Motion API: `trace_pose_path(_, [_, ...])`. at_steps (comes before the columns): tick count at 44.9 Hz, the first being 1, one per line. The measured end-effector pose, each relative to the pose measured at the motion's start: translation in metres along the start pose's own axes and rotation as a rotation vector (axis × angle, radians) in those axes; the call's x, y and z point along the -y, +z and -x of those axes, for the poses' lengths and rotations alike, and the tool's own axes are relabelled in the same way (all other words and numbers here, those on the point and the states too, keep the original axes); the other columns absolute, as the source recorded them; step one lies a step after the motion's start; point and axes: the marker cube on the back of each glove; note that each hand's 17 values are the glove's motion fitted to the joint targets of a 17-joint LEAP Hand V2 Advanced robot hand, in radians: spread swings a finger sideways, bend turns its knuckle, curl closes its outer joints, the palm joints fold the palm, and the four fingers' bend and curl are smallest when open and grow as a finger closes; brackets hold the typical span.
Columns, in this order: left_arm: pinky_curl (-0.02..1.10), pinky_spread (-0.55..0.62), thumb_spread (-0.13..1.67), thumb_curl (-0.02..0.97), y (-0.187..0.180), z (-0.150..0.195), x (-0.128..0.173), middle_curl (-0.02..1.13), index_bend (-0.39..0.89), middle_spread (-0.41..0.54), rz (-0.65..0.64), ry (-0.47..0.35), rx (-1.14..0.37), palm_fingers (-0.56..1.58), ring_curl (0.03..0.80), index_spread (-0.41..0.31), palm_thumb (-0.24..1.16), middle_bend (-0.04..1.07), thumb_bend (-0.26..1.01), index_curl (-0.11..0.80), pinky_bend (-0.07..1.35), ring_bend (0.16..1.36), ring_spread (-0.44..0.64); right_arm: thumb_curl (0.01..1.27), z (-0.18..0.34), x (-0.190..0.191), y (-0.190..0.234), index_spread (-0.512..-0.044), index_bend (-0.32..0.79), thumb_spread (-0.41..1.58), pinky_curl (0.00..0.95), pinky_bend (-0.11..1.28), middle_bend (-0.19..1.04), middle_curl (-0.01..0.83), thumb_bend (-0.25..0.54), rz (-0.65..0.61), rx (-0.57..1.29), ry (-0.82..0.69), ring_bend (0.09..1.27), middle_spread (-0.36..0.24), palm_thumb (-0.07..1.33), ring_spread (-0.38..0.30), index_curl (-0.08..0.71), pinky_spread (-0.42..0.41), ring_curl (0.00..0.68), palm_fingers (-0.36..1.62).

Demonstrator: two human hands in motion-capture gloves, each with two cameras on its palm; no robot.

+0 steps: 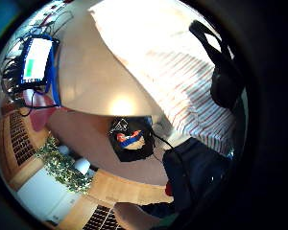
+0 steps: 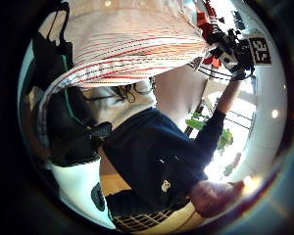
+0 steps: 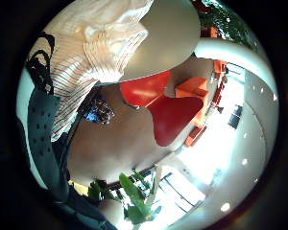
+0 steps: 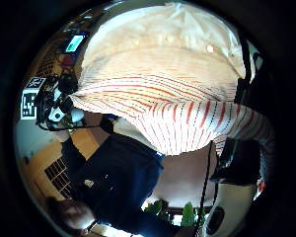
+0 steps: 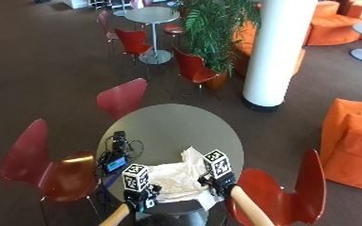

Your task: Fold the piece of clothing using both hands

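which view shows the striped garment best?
The right thumb side palm view: the striped garment fills most of it, red stripes and a hanging edge plain. The outside view shows it small, lying on the round table between both hands. The other three palm views catch only parts of it.

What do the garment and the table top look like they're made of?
Garment: thin woven cloth, probably a light cotton, white with fine red stripes; it drapes and creases softly between the left hand and right hand. Table: a smooth, hard, grey-brown round top, likely laminate or coated board; it shows a soft glare in the left palm view, so semi-matt.
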Motion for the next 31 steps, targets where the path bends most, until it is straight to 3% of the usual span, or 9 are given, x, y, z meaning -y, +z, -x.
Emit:
trace_pose_path(5, [0.39,-0.25,0.76,0.621,-0.039,0.001,-0.002,0.47,0.22,-0.23,-0.093,-0.022,0.008,1.15,0.382,-0.255,0.86,0.28,0.03,0.484,0.26,0.29,-0.24,0.61,-0.006,0.002,-0.044,-0.282,0.17,0.5,0.394,0.59,0.34,0.48,-0.003,-0.029,-0.066,0.061,0.63,-0.252,1.04,-0.266,0.417,-0.371,0.459,1.26])
trace_pose_path(9, [0.4,-0.26,0.73,0.648,-0.061,0.024,0.04,0.49,0.22,-0.236,-0.162,-0.138,0.02,1.15,0.392,-0.264,0.87,0.28,0.01,0.501,0.26,0.29,-0.25,0.64,-0.022,0.043,-0.067,-0.282,0.17,0.48,0.397,0.59,0.34,0.489,-0.017,-0.034,-0.109,0.166,0.62,-0.252,1.05,-0.265,0.429,-0.37,0.463,1.26])
trace_pose_path(13, [0.41,-0.26,0.71,0.671,-0.061,0.043,0.087,0.5,0.22,-0.239,-0.111,-0.218,-0.019,1.15,0.403,-0.27,0.87,0.28,-0.01,0.514,0.25,0.29,-0.25,0.65,-0.027,0.072,-0.078,-0.285,0.18,0.45,0.398,0.59,0.33,0.494,-0.023,0.059,-0.111,0.275,0.62,-0.254,1.05,-0.264,0.439,-0.372,0.465,1.26])
trace_pose_path(16, [0.41,-0.25,0.7,0.687,-0.059,0.046,0.102,0.51,0.22,-0.242,-0.071,-0.278,-0.018,1.14,0.409,-0.273,0.88,0.28,-0.01,0.525,0.24,0.29,-0.25,0.67,-0.02,0.072,-0.082,-0.289,0.17,0.43,0.398,0.58,0.33,0.499,-0.027,0.171,-0.081,0.353,0.61,-0.255,1.05,-0.268,0.445,-0.375,0.466,1.25])
trace_pose_path(18, [0.41,-0.25,0.7,0.697,-0.056,0.049,0.107,0.52,0.23,-0.244,-0.051,-0.349,0.015,1.13,0.415,-0.27,0.88,0.29,-0.01,0.532,0.23,0.29,-0.25,0.67,-0.023,0.086,-0.075,-0.291,0.16,0.43,0.397,0.58,0.33,0.503,-0.029,0.178,-0.052,0.396,0.61,-0.255,1.04,-0.268,0.445,-0.374,0.468,1.24])
trace_pose_path(21, [0.41,-0.24,0.69,0.713,-0.047,0.057,0.121,0.53,0.22,-0.245,-0.04,-0.418,0.064,1.12,0.42,-0.268,0.89,0.29,-0.01,0.539,0.22,0.28,-0.25,0.68,-0.031,0.116,-0.062,-0.293,0.15,0.42,0.396,0.58,0.33,0.508,-0.029,0.06,-0.009,0.424,0.61,-0.255,1.04,-0.268,0.444,-0.373,0.468,1.24])
trace_pose_path(25, [0.42,-0.24,0.71,0.722,-0.042,0.067,0.135,0.53,0.19,-0.238,-0.047,-0.437,0.142,1.09,0.421,-0.264,0.87,0.28,-0.02,0.54,0.22,0.27,-0.23,0.69,-0.04,0.137,-0.057,-0.289,0.13,0.43,0.395,0.57,0.32,0.505,-0.033,-0.214,-0.002,0.459,0.59,-0.256,1.03,-0.268,0.431,-0.364,0.464,1.16])
trace_pose_path(31, [0.42,-0.23,0.88,0.69,-0.056,0.064,0.122,0.54,0.14,-0.238,-0.086,-0.473,0.216,1.09,0.427,-0.248,0.77,0.26,-0.04,0.519,0.22,0.28,-0.23,0.67,-0.052,0.108,-0.072,-0.291,0.12,0.59,0.396,0.6,0.2,0.474,-0.025,-0.443,-0.043,0.569,0.52,-0.247,1.02,-0.262,0.414,-0.344,0.448,1.08])
